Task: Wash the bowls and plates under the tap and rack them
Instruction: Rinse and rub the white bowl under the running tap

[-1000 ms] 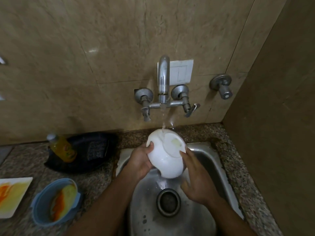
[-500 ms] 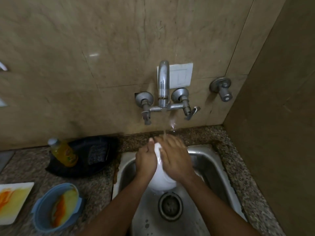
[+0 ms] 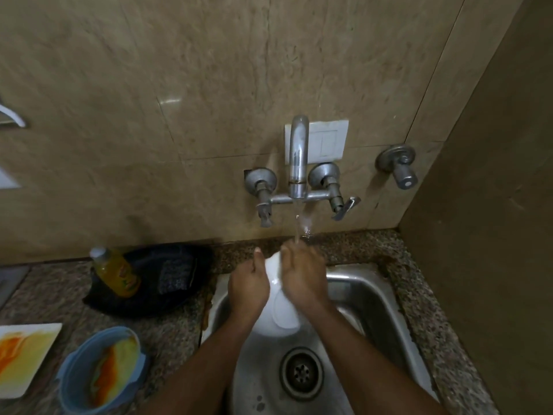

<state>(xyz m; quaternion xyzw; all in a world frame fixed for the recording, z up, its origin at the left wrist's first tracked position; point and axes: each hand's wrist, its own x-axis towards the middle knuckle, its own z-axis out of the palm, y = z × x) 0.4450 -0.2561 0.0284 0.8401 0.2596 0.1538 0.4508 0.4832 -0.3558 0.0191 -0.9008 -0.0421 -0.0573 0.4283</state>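
A white bowl (image 3: 281, 307) is held tilted over the steel sink (image 3: 374, 298), under the water running from the wall tap (image 3: 297, 157). My left hand (image 3: 248, 286) grips its left rim, thumb on the upper edge. My right hand (image 3: 302, 274) lies over the bowl's right side with its fingers spread across it, the stream landing on the fingertips. On the counter to the left stand a dirty blue bowl (image 3: 98, 369) and a stained white plate (image 3: 24, 354), both smeared yellow and orange.
A yellow soap bottle (image 3: 115, 272) lies on a dark pan (image 3: 155, 280) left of the sink. The drain (image 3: 302, 372) sits below the bowl. A second valve (image 3: 399, 164) juts from the wall at right. A side wall closes the right.
My right hand moved from below the bowl's right side up over its top and rubs it. The bowl tipped so that more of its underside faces me.
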